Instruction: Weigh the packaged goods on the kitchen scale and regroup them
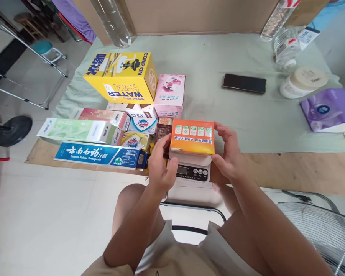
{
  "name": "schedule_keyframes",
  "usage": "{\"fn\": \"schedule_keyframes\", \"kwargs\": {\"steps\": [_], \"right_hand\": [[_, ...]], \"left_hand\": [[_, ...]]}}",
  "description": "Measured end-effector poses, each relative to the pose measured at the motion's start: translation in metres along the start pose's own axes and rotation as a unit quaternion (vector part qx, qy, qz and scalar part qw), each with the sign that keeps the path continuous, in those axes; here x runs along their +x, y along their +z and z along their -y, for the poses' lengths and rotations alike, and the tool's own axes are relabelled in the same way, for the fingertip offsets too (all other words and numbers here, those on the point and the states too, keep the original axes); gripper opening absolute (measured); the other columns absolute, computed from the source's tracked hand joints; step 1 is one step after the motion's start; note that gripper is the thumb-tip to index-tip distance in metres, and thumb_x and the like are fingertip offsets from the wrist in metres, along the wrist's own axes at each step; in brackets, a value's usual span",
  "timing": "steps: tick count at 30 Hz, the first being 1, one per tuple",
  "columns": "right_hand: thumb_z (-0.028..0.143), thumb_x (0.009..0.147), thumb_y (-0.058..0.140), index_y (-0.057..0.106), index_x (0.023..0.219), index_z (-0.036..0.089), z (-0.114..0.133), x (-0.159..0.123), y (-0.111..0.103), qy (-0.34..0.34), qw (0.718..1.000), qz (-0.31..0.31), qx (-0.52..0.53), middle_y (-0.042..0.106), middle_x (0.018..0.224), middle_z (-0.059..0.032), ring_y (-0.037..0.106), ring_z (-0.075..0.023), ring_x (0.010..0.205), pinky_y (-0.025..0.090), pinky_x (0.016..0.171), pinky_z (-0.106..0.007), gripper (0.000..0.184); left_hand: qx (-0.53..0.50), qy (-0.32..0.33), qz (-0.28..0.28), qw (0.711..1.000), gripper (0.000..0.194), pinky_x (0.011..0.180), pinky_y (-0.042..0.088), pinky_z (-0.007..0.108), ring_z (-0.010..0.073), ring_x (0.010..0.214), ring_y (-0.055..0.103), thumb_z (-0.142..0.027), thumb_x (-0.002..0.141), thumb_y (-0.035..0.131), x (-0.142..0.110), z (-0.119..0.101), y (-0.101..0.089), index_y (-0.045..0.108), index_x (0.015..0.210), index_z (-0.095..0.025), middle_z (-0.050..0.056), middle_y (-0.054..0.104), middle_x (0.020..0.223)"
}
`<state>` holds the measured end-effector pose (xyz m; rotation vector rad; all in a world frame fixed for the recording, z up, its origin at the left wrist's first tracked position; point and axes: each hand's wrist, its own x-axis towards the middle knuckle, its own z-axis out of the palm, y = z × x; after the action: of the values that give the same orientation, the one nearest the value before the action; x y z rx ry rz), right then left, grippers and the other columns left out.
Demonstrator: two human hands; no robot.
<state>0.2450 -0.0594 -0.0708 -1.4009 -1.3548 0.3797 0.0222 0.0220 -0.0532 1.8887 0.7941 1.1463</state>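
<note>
An orange box point(193, 135) of soap rests on the plate of a small white kitchen scale point(207, 168), whose display and buttons face me. My left hand point(161, 165) is at the box's left side, fingers apart and thumb off the box. On the opposite side my right hand point(227, 153) is curved with thumb and fingers spread, the tips at or very near the box's right edge. Neither hand is visibly closed round it. Just left of the scale lie brown wrapped packets point(162, 132), partly behind my left fingers.
Left are a blue toothpaste box point(96, 155), green carton point(74, 129), Safeguard soap boxes point(142, 124), yellow water box point(126, 78) and pink box point(169, 92). Right are a phone point(244, 83), a lidded jar point(303, 81) and a purple tissue pack point(330, 109). A fan point(319, 230) stands below the table edge.
</note>
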Motion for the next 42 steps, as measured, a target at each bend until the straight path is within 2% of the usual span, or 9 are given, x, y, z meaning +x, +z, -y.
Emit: {"fn": "schedule_keyframes", "kwargs": {"steps": [10, 14, 17, 22, 27, 32, 35, 39, 42], "right_hand": [[0.051, 0.078, 0.086, 0.029, 0.158, 0.034, 0.002, 0.002, 0.001, 0.100, 0.992, 0.071, 0.005, 0.042, 0.168, -0.0145, 0.040, -0.0363, 0.161, 0.038, 0.130, -0.066, 0.099], [0.048, 0.075, 0.089, 0.030, 0.158, 0.037, 0.003, 0.005, 0.003, 0.101, 0.993, 0.056, 0.005, 0.035, 0.174, -0.0110, 0.036, -0.0364, 0.163, 0.033, 0.134, -0.066, 0.102], [0.047, 0.075, 0.089, 0.034, 0.156, 0.036, 0.004, 0.007, 0.005, 0.101, 0.994, 0.049, -0.002, 0.043, 0.168, -0.0121, 0.043, -0.0378, 0.157, 0.039, 0.129, -0.067, 0.099], [0.043, 0.080, 0.087, 0.045, 0.149, 0.036, 0.010, 0.010, 0.008, 0.021, 0.999, 0.031, 0.007, 0.054, 0.157, -0.0109, 0.051, -0.0352, 0.152, 0.048, 0.123, -0.062, 0.081], [0.044, 0.082, 0.085, 0.049, 0.142, 0.038, 0.028, 0.022, 0.022, -0.062, 0.996, -0.053, 0.039, 0.054, 0.150, -0.0099, 0.054, -0.0337, 0.146, 0.054, 0.116, -0.059, 0.069], [0.043, 0.080, 0.085, 0.056, 0.131, 0.036, 0.046, 0.049, 0.039, -0.091, 0.979, -0.181, 0.012, 0.051, 0.135, -0.0097, 0.057, -0.0329, 0.136, 0.063, 0.102, -0.055, 0.059], [0.044, 0.083, 0.083, 0.057, 0.127, 0.037, 0.055, 0.070, 0.040, -0.024, 0.978, -0.208, -0.001, 0.047, 0.138, -0.0112, 0.051, -0.0345, 0.145, 0.068, 0.095, -0.051, 0.051], [0.044, 0.081, 0.083, 0.057, 0.124, 0.033, 0.055, 0.111, 0.040, 0.045, 0.978, -0.197, -0.042, 0.046, 0.140, -0.0132, 0.050, -0.0357, 0.143, 0.064, 0.104, -0.057, 0.051], [0.050, 0.078, 0.086, 0.058, 0.121, 0.029, 0.039, 0.148, 0.052, 0.038, 0.983, -0.164, -0.072, 0.046, 0.135, -0.0120, 0.047, -0.0376, 0.144, 0.047, 0.121, -0.067, 0.055]], "left_hand": [[-0.019, 0.006, -0.001, 1.000, 0.048, 0.110, 0.057, 0.049, 0.0325, 0.130, 0.068, -0.046, 0.106, 0.053, 0.004, -0.003, 0.001, 0.061, 0.145, -0.020, 0.018, 0.069, 0.141], [-0.018, 0.022, 0.006, 1.000, 0.050, 0.111, 0.056, 0.051, 0.0329, 0.130, 0.067, -0.048, 0.104, 0.054, 0.006, -0.004, 0.000, 0.062, 0.144, -0.019, 0.018, 0.069, 0.140], [-0.015, 0.025, 0.012, 0.999, 0.051, 0.110, 0.057, 0.050, 0.0320, 0.129, 0.067, -0.050, 0.104, 0.054, 0.007, -0.004, -0.001, 0.061, 0.145, -0.020, 0.018, 0.070, 0.140], [-0.019, 0.057, 0.034, 0.998, 0.057, 0.117, 0.054, 0.052, 0.0333, 0.140, 0.062, -0.052, 0.106, 0.051, 0.005, -0.007, -0.006, 0.056, 0.155, -0.023, 0.017, 0.064, 0.149], [-0.043, 0.062, 0.024, 0.997, 0.069, 0.119, 0.053, 0.054, 0.0369, 0.151, 0.052, -0.057, 0.101, 0.058, 0.016, -0.033, -0.008, 0.046, 0.163, -0.028, 0.016, 0.053, 0.161], [0.010, -0.008, 0.040, 0.999, 0.054, 0.111, 0.060, 0.049, 0.0322, 0.136, 0.064, -0.054, 0.100, 0.065, 0.074, -0.065, -0.017, 0.058, 0.148, -0.031, 0.011, 0.065, 0.149], [0.097, 0.046, 0.041, 0.993, 0.046, 0.121, 0.050, 0.058, 0.0367, 0.138, 0.062, -0.056, 0.095, 0.072, 0.135, -0.071, -0.037, 0.069, 0.132, -0.029, 0.008, 0.070, 0.142], [0.231, 0.123, 0.095, 0.961, 0.040, 0.122, 0.044, 0.061, 0.0385, 0.133, 0.060, -0.045, 0.092, 0.076, 0.230, -0.061, -0.067, 0.072, 0.126, -0.026, 0.009, 0.072, 0.135], [0.315, 0.056, 0.136, 0.938, 0.038, 0.125, 0.036, 0.063, 0.0376, 0.133, 0.057, -0.044, 0.084, 0.082, 0.282, -0.037, -0.074, 0.075, 0.119, -0.031, 0.005, 0.070, 0.136]]}}
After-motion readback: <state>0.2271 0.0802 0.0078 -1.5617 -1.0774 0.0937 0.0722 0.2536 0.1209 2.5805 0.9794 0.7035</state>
